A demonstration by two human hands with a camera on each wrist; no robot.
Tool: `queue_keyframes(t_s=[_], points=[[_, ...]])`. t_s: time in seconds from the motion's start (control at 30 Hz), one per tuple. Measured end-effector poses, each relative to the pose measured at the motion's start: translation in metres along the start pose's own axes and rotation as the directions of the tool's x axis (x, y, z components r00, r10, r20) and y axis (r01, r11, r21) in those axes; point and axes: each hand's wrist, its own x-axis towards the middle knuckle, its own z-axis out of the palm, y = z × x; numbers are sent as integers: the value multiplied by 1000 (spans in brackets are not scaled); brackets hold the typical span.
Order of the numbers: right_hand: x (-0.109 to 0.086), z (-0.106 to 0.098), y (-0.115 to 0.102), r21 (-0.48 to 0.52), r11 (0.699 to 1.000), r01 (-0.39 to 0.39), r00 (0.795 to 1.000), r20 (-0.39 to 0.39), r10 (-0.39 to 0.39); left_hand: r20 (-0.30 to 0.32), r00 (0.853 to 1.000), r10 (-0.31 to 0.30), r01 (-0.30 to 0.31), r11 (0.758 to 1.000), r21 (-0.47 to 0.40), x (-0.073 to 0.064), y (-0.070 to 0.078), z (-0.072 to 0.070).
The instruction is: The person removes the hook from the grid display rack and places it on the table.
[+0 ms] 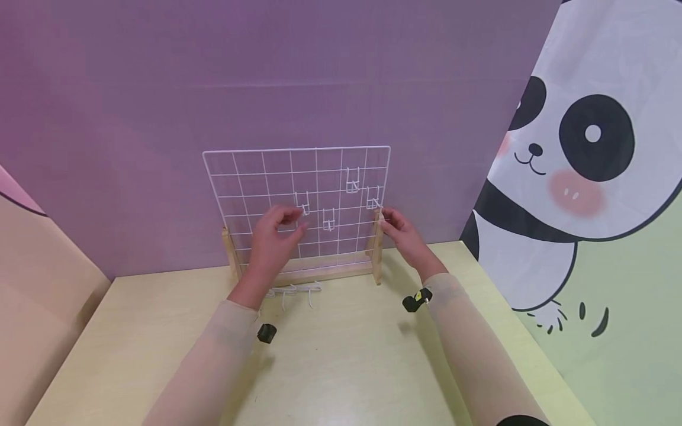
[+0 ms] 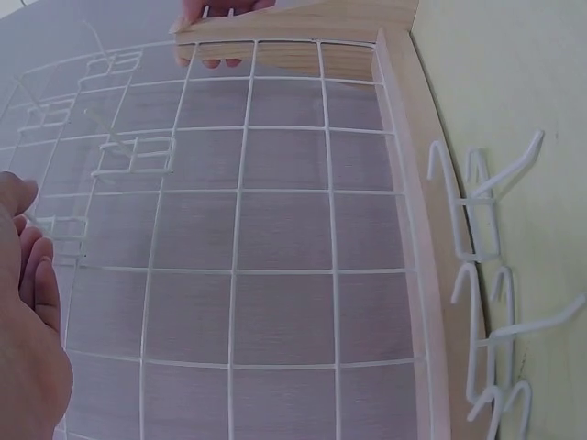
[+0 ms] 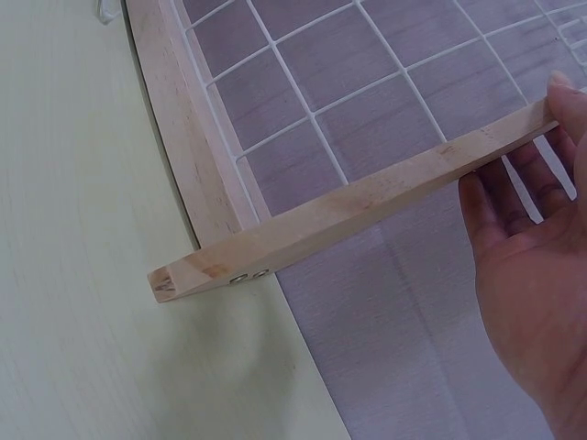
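A white wire grid panel [image 1: 330, 177] stands in a wooden stand [image 1: 319, 274] on the table. Several white wire hooks hang from it, among them an upper one [image 1: 353, 180] and a lower one [image 1: 328, 223]. My left hand [image 1: 272, 239] is in front of the panel, its thumb and forefinger apart, right at the leftmost hanging hook [image 2: 62, 229]. My right hand [image 3: 537, 275] holds the upper end of the stand's right wooden post [image 3: 367, 197], thumb on the near edge and fingers behind.
Loose white hooks [image 2: 514, 330] lie on the table [image 1: 346, 355] just in front of the stand's base, partly behind my left wrist in the head view. A purple backdrop [image 1: 298, 71] rises behind the panel, with a panda-printed sheet [image 1: 533, 266] at the right.
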Motion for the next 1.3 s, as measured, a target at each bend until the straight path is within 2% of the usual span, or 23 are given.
queue_keyframes(t_s=[0.5,1.13,1.3], points=[[0,0,2,-4,1000,-16,1000,0,16,5,998,56,-56,998,21,10,3,2],[2,-2,4,1,1000,-5,1000,7,5,3,999,53,-53,998,-17,14,6,3],[4,-3,6,8,1000,14,1000,16,-14,-8,996,93,-93,996,7,15,7,3]])
